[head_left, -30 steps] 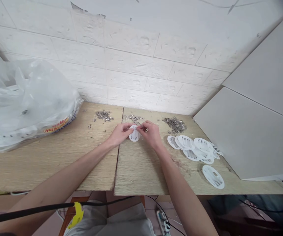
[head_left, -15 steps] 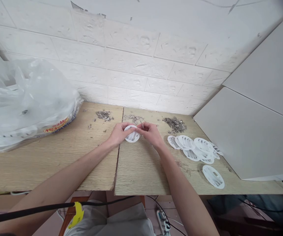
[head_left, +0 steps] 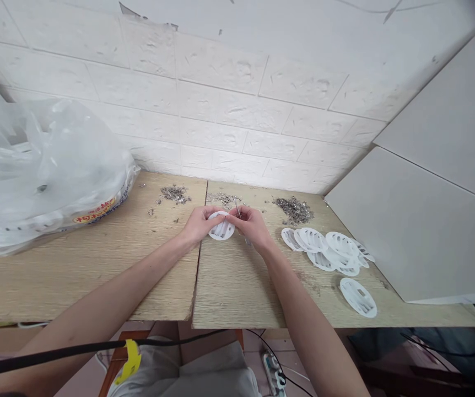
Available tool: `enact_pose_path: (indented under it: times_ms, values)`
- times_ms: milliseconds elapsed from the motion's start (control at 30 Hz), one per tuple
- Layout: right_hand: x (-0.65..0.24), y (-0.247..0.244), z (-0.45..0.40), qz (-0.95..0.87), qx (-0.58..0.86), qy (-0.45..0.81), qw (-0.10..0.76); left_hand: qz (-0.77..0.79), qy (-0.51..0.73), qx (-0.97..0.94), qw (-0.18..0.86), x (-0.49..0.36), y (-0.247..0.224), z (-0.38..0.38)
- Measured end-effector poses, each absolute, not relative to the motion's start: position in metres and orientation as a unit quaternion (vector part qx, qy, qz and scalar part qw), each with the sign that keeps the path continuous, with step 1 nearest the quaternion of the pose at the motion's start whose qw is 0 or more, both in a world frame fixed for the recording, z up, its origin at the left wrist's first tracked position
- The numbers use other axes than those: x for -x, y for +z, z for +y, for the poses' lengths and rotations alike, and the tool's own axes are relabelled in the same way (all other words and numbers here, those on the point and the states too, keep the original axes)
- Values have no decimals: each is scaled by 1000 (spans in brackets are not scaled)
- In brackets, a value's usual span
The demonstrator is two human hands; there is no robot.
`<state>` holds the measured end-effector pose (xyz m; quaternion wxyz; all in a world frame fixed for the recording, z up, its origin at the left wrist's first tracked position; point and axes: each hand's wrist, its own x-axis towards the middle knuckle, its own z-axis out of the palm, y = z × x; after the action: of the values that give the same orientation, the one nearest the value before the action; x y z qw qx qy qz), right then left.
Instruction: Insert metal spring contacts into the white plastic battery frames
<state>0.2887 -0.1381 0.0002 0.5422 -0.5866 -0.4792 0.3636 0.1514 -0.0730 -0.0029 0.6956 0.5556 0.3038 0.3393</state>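
Note:
Between my two hands is a round white plastic disc (head_left: 221,230) with slots across its face, tilted up above the table. My left hand (head_left: 199,224) grips its left edge, thumb on the face. My right hand (head_left: 253,225) pinches the disc's upper right edge. A thin metal tool (head_left: 238,208), perhaps tweezers, also sits in my right hand and sticks out above and below the fingers. Just behind the hands lies a thin scatter of small metal pieces (head_left: 224,199). Whatever lies under my thumbs is hidden.
Several similar white discs (head_left: 342,245) overlap on the right, with a single disc (head_left: 358,298) nearer the front edge. Piles of small metal parts (head_left: 293,210) lie along the wall. A large plastic bag (head_left: 51,176) stands at left; a white panel (head_left: 431,237) borders the right.
The thin metal tool has turned in my right hand, and its lower end now shows below the palm. The disc has barely shifted left.

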Motion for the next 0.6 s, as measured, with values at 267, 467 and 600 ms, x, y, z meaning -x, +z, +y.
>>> enact_pose_path:
  times_ms: [267, 467, 600]
  values:
    - [-290, 0, -139, -497, 597, 357, 518, 300, 353, -622, 631, -151, -19, -65]
    - [-294, 1, -137, -409, 560, 419, 586, 257, 329, -530, 738, -150, -8, -65]
    - [-297, 0, -135, -363, 523, 451, 626, 147, 291, -470, 821, -146, 5, -66]
